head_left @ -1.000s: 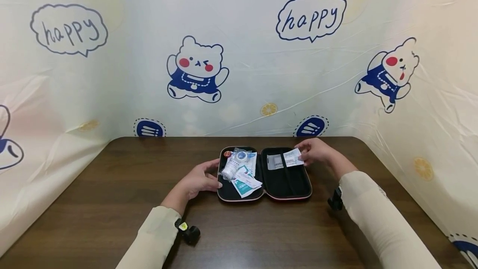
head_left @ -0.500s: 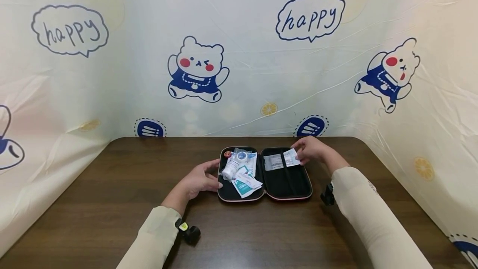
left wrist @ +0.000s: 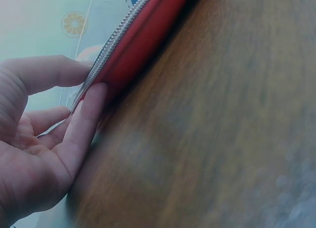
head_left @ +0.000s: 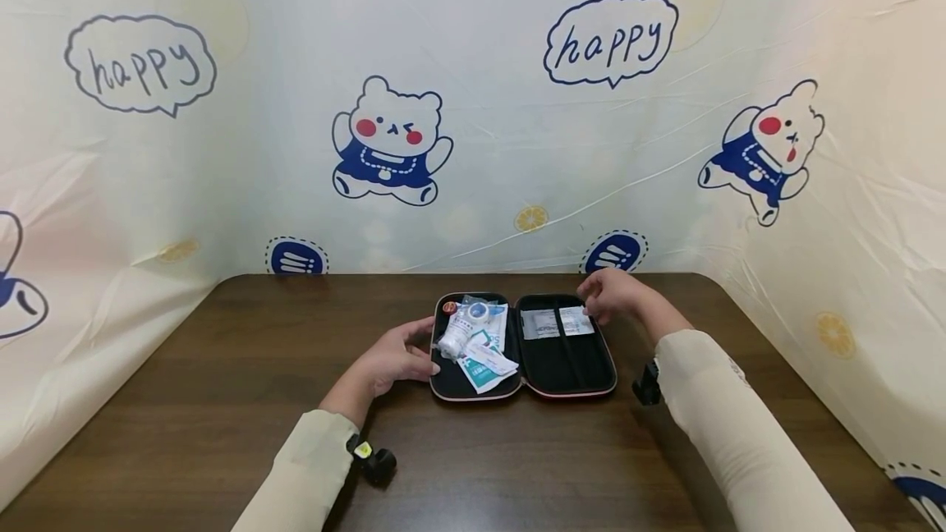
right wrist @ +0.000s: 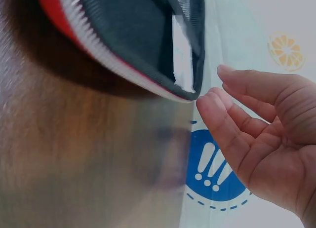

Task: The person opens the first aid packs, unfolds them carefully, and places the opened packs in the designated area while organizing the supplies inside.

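A zip case [head_left: 594, 368] with a black lining lies unfolded on the table. Its outer shell is red in the left wrist view. My left hand [head_left: 393, 358] holds the left edge, fingers and thumb [left wrist: 91, 102] against the zip and red side. In the right half, a white printed packet [head_left: 576, 321] is tucked under a black elastic strap [head_left: 564, 343]. My right hand [right wrist: 256, 124] is just off the far right corner, fingers loosely bent, nothing between them. The left half holds a white wrapped roll [head_left: 455, 337], a round tape-like ring [head_left: 478, 311] and several flat sachets [head_left: 488, 366].
A dark brown wooden table [head_left: 473, 466] carries the case near its back edge. Behind hangs a pale curtain [head_left: 488, 121] printed with bears and writing. A small orange-red round item [head_left: 449, 307] sits in the case's far left corner.
The white packet has shifted left and now lies flat beneath the strap. My right hand has moved slightly left and let go of it. The left hand stays on the case.
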Motion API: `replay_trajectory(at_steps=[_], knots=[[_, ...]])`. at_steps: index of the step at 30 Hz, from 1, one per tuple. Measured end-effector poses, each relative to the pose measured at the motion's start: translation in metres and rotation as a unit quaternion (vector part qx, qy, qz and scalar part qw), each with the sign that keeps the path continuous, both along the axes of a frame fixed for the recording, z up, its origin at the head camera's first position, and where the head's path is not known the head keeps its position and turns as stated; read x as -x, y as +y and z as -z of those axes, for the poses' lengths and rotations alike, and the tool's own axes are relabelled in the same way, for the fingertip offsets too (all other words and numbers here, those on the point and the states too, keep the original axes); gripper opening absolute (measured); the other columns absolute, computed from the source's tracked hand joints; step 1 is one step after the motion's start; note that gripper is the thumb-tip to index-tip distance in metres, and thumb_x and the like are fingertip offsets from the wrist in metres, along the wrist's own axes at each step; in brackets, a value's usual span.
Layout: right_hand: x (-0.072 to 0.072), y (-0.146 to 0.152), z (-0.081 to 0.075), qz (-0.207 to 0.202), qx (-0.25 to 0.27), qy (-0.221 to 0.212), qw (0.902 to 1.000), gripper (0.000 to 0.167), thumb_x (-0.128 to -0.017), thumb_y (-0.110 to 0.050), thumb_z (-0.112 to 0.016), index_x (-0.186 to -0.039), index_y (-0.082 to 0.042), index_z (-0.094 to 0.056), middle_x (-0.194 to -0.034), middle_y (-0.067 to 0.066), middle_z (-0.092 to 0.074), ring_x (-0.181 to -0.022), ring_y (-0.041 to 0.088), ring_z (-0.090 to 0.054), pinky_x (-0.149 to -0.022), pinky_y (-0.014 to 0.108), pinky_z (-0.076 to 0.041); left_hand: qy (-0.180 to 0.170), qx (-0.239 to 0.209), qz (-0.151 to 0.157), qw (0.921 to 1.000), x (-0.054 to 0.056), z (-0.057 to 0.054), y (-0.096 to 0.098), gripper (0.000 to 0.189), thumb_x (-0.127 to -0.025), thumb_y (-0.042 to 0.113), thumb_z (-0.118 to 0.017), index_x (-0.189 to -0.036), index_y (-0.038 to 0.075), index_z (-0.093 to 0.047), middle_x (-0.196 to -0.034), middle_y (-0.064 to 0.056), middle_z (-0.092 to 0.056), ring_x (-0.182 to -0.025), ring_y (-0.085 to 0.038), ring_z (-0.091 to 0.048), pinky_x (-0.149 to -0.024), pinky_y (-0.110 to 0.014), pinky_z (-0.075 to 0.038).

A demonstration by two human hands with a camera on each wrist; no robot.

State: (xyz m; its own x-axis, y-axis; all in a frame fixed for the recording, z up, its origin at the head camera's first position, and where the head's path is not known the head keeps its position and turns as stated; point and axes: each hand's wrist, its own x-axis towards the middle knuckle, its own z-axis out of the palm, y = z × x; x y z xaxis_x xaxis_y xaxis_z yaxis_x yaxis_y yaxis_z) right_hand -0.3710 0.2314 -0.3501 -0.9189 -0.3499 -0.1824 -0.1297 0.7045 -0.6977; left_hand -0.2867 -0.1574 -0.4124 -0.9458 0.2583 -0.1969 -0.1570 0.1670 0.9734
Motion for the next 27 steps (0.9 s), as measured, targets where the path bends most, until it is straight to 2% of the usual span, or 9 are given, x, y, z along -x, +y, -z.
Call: replay_trajectory(at_steps=[7,14,22,27], knots=[[-0.001,-0.01,-0.008,-0.009,0.023,-0.001,0.9997,0.041,-0.087,0.002,-0.066,-0.126,0.007,-0.057,-0.093,0.012,-0.062,-0.081,0.023,-0.063,-0.072,0.038,-0.058,0.004,-0.001,0.001,1.0,0.0,0.001,-0.001,0.085,-0.077,-0.011,-0.073,-0.15,0.01,-0.037,-0.143,-0.019,-0.041,-0.087,-0.028,-0.061,-0.077,-0.039,-0.058],[-0.007,-0.033,-0.012,-0.051,0.069,-0.004,0.9963,0.04,-0.088,0.002,-0.067,-0.126,0.008,-0.057,-0.098,0.016,-0.064,-0.088,0.026,-0.062,-0.075,0.042,-0.058,0.005,0.002,-0.003,1.0,-0.001,0.001,-0.001,0.084,-0.077,-0.011,-0.073,-0.15,0.01,-0.037,-0.144,-0.019,-0.04,-0.086,-0.028,-0.061,-0.076,-0.039,-0.058],[-0.013,-0.06,-0.01,-0.095,0.055,0.001,0.9939,0.036,-0.087,0.002,-0.068,-0.123,0.006,-0.06,-0.094,0.012,-0.065,-0.081,0.022,-0.062,-0.073,0.036,-0.059,0.007,0.003,-0.002,1.0,-0.001,0.001,0.0,0.085,-0.077,-0.011,-0.074,-0.15,0.01,-0.037,-0.145,-0.019,-0.04,-0.087,-0.028,-0.061,-0.077,-0.039,-0.058],[-0.02,-0.072,-0.011,-0.108,0.057,-0.012,0.9924,0.036,-0.086,0.001,-0.071,-0.121,0.004,-0.063,-0.094,0.01,-0.066,-0.081,0.021,-0.062,-0.073,0.034,-0.059,0.008,0.001,-0.002,1.0,0.0,0.002,0.0,0.085,-0.076,-0.011,-0.074,-0.15,0.011,-0.037,-0.145,-0.019,-0.04,-0.087,-0.028,-0.061,-0.076,-0.039,-0.058]])
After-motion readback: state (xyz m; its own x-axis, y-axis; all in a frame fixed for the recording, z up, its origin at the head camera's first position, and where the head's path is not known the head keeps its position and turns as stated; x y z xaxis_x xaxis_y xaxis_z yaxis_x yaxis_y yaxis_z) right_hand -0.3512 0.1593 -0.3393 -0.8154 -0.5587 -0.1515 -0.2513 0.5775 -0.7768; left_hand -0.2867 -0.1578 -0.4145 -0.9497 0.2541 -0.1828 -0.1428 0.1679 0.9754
